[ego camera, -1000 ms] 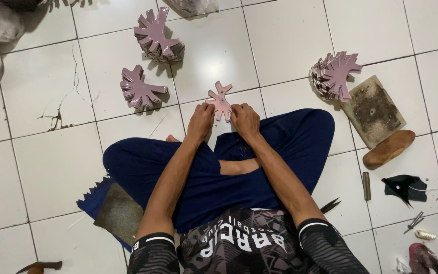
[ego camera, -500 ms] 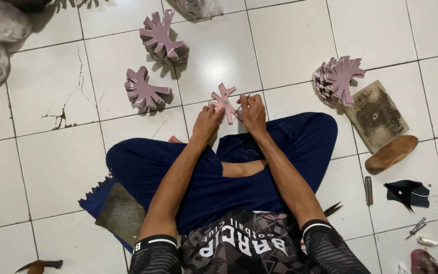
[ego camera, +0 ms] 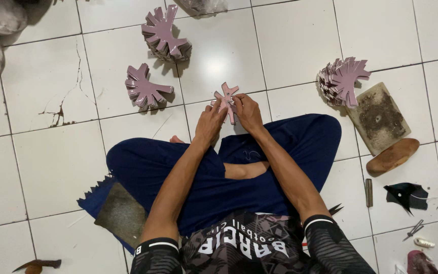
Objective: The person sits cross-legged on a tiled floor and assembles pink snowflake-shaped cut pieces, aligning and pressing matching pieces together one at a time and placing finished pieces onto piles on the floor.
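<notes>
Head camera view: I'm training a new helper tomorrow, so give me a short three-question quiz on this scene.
1. True or false: both the left hand and the right hand hold the pink cutout piece.
2. How many stacks of pink cutouts lie on the floor tiles?
A. one
B. three
C. five
3. Fill in: the brown oval block lies on the person's ____ side.

Key
1. True.
2. B: the far stack, the near-left stack and the right stack.
3. Right.
</notes>
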Demonstrator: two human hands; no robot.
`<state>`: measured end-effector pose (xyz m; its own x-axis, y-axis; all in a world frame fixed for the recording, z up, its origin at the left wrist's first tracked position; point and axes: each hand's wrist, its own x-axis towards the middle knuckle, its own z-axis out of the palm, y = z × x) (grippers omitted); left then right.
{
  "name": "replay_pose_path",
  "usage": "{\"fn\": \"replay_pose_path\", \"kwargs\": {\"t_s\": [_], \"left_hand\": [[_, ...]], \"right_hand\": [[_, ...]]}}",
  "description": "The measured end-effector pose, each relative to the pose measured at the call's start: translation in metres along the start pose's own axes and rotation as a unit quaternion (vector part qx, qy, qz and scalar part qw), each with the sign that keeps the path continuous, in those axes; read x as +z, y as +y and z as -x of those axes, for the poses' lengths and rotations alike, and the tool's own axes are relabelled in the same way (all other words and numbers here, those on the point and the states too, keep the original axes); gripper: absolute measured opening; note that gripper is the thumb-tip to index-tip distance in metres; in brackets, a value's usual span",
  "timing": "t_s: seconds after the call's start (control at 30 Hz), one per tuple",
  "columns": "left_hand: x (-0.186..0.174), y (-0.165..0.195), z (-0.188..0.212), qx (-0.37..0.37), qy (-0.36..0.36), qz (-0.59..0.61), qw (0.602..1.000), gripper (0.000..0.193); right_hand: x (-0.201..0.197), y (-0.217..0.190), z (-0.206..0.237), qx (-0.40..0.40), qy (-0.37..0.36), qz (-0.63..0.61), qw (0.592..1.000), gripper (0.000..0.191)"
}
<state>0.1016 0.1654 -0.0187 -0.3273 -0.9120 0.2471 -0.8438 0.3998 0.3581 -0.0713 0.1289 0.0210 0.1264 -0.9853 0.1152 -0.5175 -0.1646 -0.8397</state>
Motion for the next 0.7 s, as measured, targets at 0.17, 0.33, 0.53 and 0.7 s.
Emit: {"fn": "replay_pose_path", "kwargs": {"t_s": [0.17,0.33,0.53,0.7], "left_hand": [[0.008,-0.007,-0.006,-0.004,-0.019,-0.032,0.999,0.030],[0.014,-0.012,-0.008,-0.004,-0.014,-0.047,0.999,0.033],[0.016,-0.017,-0.011,-0.010,-0.034,-0.041,0.999,0.033],[0.018,-0.019,-0.015,-0.002,-0.034,-0.049,0.998,0.045]], "right_hand": [[0.000,0.002,-0.010,-0.144,-0.013,0.102,0.984,0.020],[-0.002,-0.004,-0.030,-0.021,0.002,-0.002,1.000,0.021],[0.005,0.000,-0.040,-0.107,-0.014,0.068,0.992,0.019],[0.005,-0.006,-0.047,-0.194,0.009,0.127,0.973,0.019]]}}
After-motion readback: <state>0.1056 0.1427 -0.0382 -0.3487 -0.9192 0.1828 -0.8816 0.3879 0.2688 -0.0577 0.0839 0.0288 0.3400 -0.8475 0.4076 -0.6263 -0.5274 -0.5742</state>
